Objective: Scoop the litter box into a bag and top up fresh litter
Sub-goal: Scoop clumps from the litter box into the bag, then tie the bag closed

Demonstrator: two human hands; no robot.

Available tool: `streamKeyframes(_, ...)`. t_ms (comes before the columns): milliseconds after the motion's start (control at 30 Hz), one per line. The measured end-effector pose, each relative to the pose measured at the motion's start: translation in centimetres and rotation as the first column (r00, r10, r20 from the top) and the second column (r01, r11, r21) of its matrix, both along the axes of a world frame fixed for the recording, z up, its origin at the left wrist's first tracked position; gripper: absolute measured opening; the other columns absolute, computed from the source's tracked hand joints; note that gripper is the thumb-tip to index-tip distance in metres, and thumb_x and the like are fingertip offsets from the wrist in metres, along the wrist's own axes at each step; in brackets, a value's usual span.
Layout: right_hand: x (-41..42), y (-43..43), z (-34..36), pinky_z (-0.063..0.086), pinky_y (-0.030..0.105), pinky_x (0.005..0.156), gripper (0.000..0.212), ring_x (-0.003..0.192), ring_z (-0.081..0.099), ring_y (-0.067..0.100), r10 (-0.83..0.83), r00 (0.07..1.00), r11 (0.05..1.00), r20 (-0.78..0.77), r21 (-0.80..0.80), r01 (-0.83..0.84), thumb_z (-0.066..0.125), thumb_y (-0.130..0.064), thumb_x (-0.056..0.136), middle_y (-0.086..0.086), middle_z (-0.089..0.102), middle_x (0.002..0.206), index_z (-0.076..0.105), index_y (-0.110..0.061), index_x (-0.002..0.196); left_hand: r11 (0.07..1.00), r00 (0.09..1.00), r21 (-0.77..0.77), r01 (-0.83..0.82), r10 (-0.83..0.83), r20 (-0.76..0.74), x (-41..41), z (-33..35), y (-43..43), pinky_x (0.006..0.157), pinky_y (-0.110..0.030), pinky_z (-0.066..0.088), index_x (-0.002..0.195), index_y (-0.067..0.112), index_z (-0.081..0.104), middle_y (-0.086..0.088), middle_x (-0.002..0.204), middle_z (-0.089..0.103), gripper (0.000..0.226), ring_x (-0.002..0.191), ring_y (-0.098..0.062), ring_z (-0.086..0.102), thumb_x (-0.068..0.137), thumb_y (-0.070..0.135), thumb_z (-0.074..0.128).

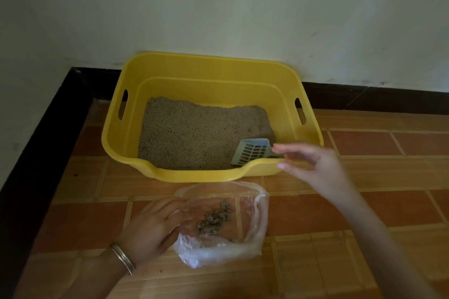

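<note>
— Where do your hands sit?

— Your left hand (pixel 148 228) rests at the mouth of the clear plastic bag (pixel 218 247), its fingers curled over the near-left edge of the opening; your grip there holds the bag's rim. Two thin bangles (pixel 122 258) ring that wrist. Your right hand (pixel 313 165) hangs over the near-right corner of the litter box (pixel 289 75), fingers spread and loose, a wide grip holding nothing (the hand is a little blurred).

— And the scoop?

— The grey-blue slotted scoop (pixel 251 152) lies in the box's near-right corner, resting on the litter (pixel 194 133). Its handle runs toward your right hand and passes under the fingers; whether they touch it, I cannot tell.

— What is in the bag?

— A small cluster of dark clumps (pixel 215 218) lies inside, near the middle. The bag lies on the floor (pixel 388 201), just in front of the box's lowered front lip, apart from it.

— The box itself?

— You have a yellow tub with a slot handle on either side, standing on orange-brown tiles with its back against the pale wall (pixel 218 7). The litter covers the bottom, tan and fairly level. A black skirting strip (pixel 376 97) runs along the wall's foot.
</note>
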State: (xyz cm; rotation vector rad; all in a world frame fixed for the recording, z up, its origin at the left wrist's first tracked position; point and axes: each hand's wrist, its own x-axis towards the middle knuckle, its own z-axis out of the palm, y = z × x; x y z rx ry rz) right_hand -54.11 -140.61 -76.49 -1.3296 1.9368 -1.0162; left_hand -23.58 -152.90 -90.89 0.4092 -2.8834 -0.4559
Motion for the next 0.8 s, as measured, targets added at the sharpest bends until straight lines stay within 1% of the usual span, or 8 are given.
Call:
streamKeyframes(100, 2.1, 3.0, -0.7, 0.047, 0.014, 0.085, 0.033, 0.100, 0.061, 0.000, -0.010, 0.994, 1.000, 0.109, -0.005, 0.011, 0.070, -0.027, 0.068, -0.019, 0.068, 0.104, 0.067, -0.035, 0.100, 0.999, 0.998, -0.032, -0.039, 0.037, -0.048, -0.3, 0.9, 1.1, 0.083, -0.027, 0.037, 0.110, 0.028, 0.051, 0.005, 0.111, 0.061, 0.031, 0.107, -0.014, 0.049, 0.079, 0.030, 0.048)
streamKeyframes(200, 3.2, 5.0, -3.7, 0.047, 0.016, 0.088, 0.036, 0.102, 0.059, -0.003, -0.011, 0.995, 0.996, 0.101, 0.088, 0.002, 0.073, -0.020, 0.071, -0.022, 0.067, 0.104, 0.067, -0.038, 0.102, 0.993, 0.993, -0.068, -0.098, 0.093, -0.068, -0.3, 0.8, 2.1, 0.079, -0.025, 0.033, 0.103, 0.025, 0.052, 0.002, 0.106, 0.063, 0.028, 0.102, -0.015, 0.050, 0.077, 0.032, 0.050)
streamKeyframes(333, 3.5, 5.9, -8.8, 0.042, 0.015, 0.092, 0.043, 0.106, 0.053, -0.011, 0.012, 1.000, 0.974, -0.013, 0.227, -0.009, 0.074, -0.019, 0.074, -0.025, 0.061, 0.109, 0.057, -0.046, 0.103, 0.961, 0.962, -0.049, -0.271, 0.271, 0.007, 0.0, 0.0, 2.6, 0.069, -0.029, 0.045, 0.097, 0.020, 0.064, 0.002, 0.101, 0.062, 0.032, 0.092, -0.019, 0.057, 0.076, 0.036, 0.046)
streamKeyframes(433, 3.3, 6.0, -11.6, 0.042, 0.020, 0.093, 0.045, 0.107, 0.050, -0.007, -0.022, 0.995, 0.963, -0.101, 0.265, 0.048, 0.073, -0.024, 0.073, -0.022, 0.056, 0.113, 0.052, -0.052, 0.102, 0.926, 0.921, -0.022, -0.376, 0.376, 0.097, 0.0, -0.1, 2.5, 0.060, -0.030, 0.050, 0.099, 0.020, 0.066, 0.001, 0.102, 0.062, 0.039, 0.088, -0.022, 0.059, 0.075, 0.041, 0.044)
streamKeyframes(533, 3.2, 5.6, -12.8, 0.041, 0.026, 0.096, 0.041, 0.107, 0.048, 0.000, -0.075, 0.984, 0.963, -0.163, 0.245, 0.114, 0.074, -0.025, 0.072, -0.016, 0.054, 0.114, 0.057, -0.041, 0.106, 0.902, 0.890, -0.015, -0.432, 0.429, 0.153, -0.3, -0.1, 2.6, 0.050, -0.027, 0.049, 0.103, 0.024, 0.064, -0.001, 0.103, 0.060, 0.042, 0.086, -0.021, 0.058, 0.074, 0.044, 0.042)
streamKeyframes(633, 3.0, 5.1, -13.8, 0.039, 0.032, 0.100, 0.040, 0.111, 0.049, 0.006, -0.030, 0.981, 0.956, -0.192, 0.280, 0.084, 0.073, -0.027, 0.074, -0.016, 0.056, 0.114, 0.058, -0.035, 0.110, 0.890, 0.876, 0.006, -0.456, 0.448, 0.176, -0.8, -0.1, 2.6, 0.046, -0.026, 0.049, 0.102, 0.024, 0.065, -0.001, 0.098, 0.060, 0.042, 0.083, -0.021, 0.059, 0.072, 0.044, 0.041)
streamKeyframes(700, 2.9, 4.8, -14.5, 0.042, 0.036, 0.098, 0.040, 0.110, 0.053, 0.009, -0.013, 0.981, 0.934, -0.193, 0.348, 0.081, 0.070, -0.038, 0.075, -0.016, 0.060, 0.111, 0.056, -0.039, 0.112, 0.892, 0.880, 0.011, -0.452, 0.443, 0.174, -1.1, -0.2, 2.6, 0.046, -0.027, 0.050, 0.097, 0.023, 0.065, 0.000, 0.094, 0.059, 0.037, 0.080, -0.021, 0.058, 0.070, 0.042, 0.048)
streamKeyframes(800, 3.3, 4.4, -15.0, 0.040, 0.031, 0.094, 0.051, 0.111, 0.049, 0.012, 0.057, 0.957, 0.912, -0.284, 0.404, 0.066, 0.064, -0.052, 0.073, -0.018, 0.061, 0.110, 0.051, -0.039, 0.120, 0.903, 0.884, 0.003, -0.430, 0.420, 0.208, -1.5, -0.5, 2.5, 0.046, -0.027, 0.051, 0.089, 0.023, 0.069, 0.001, 0.082, 0.059, 0.039, 0.073, -0.021, 0.059, 0.053, 0.030, 0.080)
